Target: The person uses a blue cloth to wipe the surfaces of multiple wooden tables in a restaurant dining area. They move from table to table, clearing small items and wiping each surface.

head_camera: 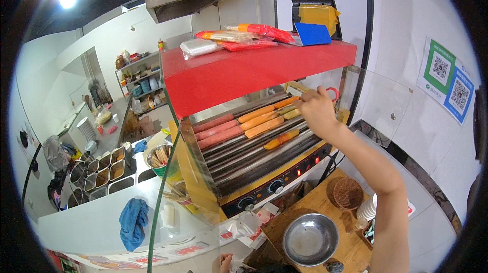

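My right hand (318,111) reaches into a roller grill (248,200) under its red top, fingertips down at the far right end of the sausages. Whether it grips anything is hidden. Red sausages (221,137) lie in rows at the left of the rollers, with orange sausages (265,126) beside them. One browned yellow-orange sausage (281,139) lies apart, nearer the front. Behind my fingers shows a red ring (333,94). At the bottom edge, part of my left hand (225,261) shows beside the glass; its fingers are mostly hidden.
A steel bowl (310,239) and a brown woven basket (347,193) stand on a wooden table below the grill. A glass panel (381,101) juts out at the right. Left are a blue cloth (133,224), a container of sticks (160,157) and steel food containers (116,169).
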A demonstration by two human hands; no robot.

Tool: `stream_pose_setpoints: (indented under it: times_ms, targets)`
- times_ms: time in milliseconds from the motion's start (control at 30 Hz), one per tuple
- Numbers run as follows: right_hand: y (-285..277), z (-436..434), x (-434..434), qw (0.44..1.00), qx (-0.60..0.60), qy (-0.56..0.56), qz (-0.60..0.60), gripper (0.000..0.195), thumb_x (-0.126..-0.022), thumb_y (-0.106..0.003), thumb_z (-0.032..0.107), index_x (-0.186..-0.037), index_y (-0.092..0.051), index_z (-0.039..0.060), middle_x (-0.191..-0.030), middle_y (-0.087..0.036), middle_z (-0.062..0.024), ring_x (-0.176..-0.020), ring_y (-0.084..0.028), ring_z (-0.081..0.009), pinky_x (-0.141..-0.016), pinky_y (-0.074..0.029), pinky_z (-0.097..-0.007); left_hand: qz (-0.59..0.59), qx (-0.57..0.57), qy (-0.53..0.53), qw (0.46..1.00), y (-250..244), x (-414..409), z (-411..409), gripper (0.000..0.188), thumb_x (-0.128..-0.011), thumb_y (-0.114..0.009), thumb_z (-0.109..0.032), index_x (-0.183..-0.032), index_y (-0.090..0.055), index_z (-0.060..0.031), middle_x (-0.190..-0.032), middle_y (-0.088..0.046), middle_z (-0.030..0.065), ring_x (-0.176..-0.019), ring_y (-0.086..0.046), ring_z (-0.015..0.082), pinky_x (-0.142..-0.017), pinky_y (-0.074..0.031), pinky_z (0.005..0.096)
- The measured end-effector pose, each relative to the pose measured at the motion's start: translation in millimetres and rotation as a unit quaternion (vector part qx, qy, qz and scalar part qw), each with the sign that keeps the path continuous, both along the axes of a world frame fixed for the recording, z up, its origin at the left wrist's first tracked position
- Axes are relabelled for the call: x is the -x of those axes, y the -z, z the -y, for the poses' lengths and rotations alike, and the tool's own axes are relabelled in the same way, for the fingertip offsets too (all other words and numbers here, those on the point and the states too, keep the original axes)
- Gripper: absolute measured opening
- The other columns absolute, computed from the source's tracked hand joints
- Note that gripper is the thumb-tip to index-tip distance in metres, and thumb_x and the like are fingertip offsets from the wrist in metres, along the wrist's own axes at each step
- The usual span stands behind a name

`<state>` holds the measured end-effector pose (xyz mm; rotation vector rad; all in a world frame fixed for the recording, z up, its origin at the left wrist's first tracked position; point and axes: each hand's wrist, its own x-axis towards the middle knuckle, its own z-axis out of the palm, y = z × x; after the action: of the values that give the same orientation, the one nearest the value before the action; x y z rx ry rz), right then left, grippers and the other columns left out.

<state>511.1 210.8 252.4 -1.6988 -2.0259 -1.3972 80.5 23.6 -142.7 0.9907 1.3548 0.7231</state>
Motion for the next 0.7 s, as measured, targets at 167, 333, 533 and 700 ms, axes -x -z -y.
stream_pose_setpoints:
  times_ms: [167,333,533,700]
  targets:
    - [-15.5,-26.4,-40.2,0.995,-0.036,0.092,0.005,0.015,-0.076,-0.066,0.011,-0.090,-0.071,0.0121,-0.083,-0.066,-0.0048,-0.093,-0.062,-0.0195,-0.091,-0.037,-0.0360,-0.066,-0.077,-0.001,0.995,26.6,6.2,-0.7,0.034,-0.094,-0.060,-0.037,-0.112,-0.067,-0.0088,-0.064,-0.051,-0.0028,-0.049,-0.045,0.0071,-0.039,-0.036,0.0223]
    - [3.9,-84.9,-74.7,0.987,-0.035,0.145,0.054,0.012,-0.078,-0.062,0.015,-0.081,-0.073,0.0129,-0.090,-0.069,-0.0045,-0.095,-0.062,-0.0192,-0.099,-0.034,-0.0369,-0.041,-0.011,-0.028,0.999,10.5,6.0,1.4,0.037,-0.094,-0.060,-0.039,-0.114,-0.066,-0.0082,-0.066,-0.052,-0.0010,-0.051,-0.047,0.0087,-0.040,-0.037,0.0235]
    - [30.4,-136.2,-85.8,0.981,0.006,0.189,0.045,0.016,-0.083,-0.059,0.019,-0.081,-0.075,0.0154,-0.091,-0.070,-0.0018,-0.100,-0.061,-0.0192,-0.102,-0.034,-0.0391,-0.044,-0.009,-0.028,0.999,-35.0,-1.8,7.6,0.042,-0.093,-0.059,-0.042,-0.116,-0.065,-0.0071,-0.069,-0.053,0.0004,-0.053,-0.048,0.0101,-0.040,-0.037,0.0244]
    - [19.6,-116.1,-74.0,0.984,-0.024,0.176,0.000,0.013,-0.081,-0.062,0.016,-0.081,-0.075,0.0154,-0.092,-0.071,-0.0030,-0.100,-0.063,-0.0183,-0.102,-0.035,-0.0396,-0.074,0.003,-0.067,0.995,-27.2,6.9,18.2,0.044,-0.093,-0.057,-0.042,-0.117,-0.065,-0.0063,-0.074,-0.058,0.0031,-0.056,-0.053,0.0120,-0.041,-0.041,0.0256]
